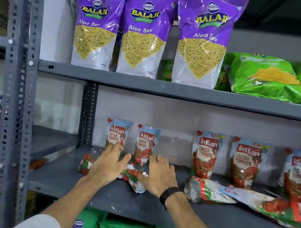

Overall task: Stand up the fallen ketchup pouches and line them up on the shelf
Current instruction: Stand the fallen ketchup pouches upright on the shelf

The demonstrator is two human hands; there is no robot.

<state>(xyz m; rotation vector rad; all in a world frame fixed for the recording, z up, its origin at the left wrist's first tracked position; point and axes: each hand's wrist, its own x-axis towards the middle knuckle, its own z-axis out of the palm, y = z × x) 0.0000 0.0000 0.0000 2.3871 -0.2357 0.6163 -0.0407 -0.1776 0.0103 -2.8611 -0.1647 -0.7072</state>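
Left hand (109,164) and right hand (159,177), fingers spread loose, touch a fallen pouch (133,178); 2 pouches (146,143) stand beyond the fingertips.

The grey shelf (66,185) bears five upright ketchup pouches (205,155) and several fallen pouches (206,191).

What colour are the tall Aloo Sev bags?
The bags are purple above, white below; head view shows them best.

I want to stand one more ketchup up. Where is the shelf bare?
Bare shelf shows at the back, between the second standing pouch and the third, and front-left of the left hand. Fallen pouches crowd the right.
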